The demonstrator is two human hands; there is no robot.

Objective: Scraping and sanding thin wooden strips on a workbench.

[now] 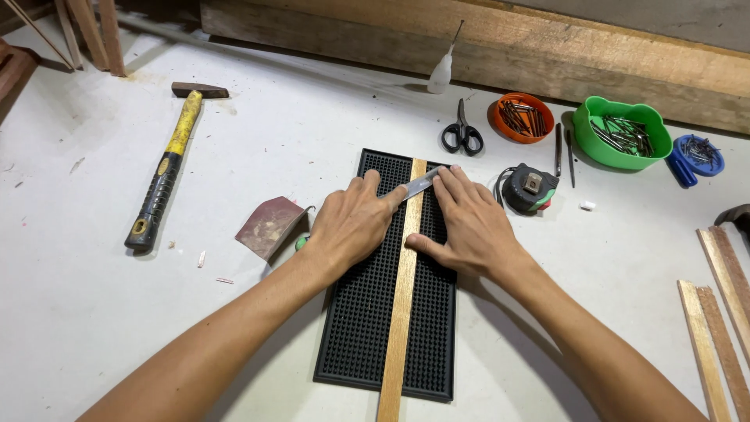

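A: What are the hands on?

B: Both rest on a thin wooden strip (pixel 403 297) that runs from six to twelve o'clock down the middle of a black studded rubber mat (pixel 361 312) on the white table (pixel 94 297). The mat probably keeps the strip from sliding.

A: And the metal thing?

B: A small steel ruler (pixel 423 184), laid slantwise across the strip's far end. The left hand (pixel 351 223) lies flat at nine o'clock of the strip, fingers (pixel 393 197) together, forefinger pressing the ruler's near end. The right hand (pixel 469 223) sits at three o'clock, fingers (pixel 453 187) slightly spread along the ruler's edge, thumb braced against the strip's side. That looks like steadying, not gripping.

A: What lies around?

B: At nine o'clock, a folded piece of sandpaper (pixel 269 227); further out, a yellow-handled hammer (pixel 168 164). At one o'clock, black scissors (pixel 462 134), a tape measure (pixel 530 187), then orange (pixel 522 117), green (pixel 623 133) and blue (pixel 699 154) bowls of nails. More wooden strips (pixel 723 312) lie at four o'clock.
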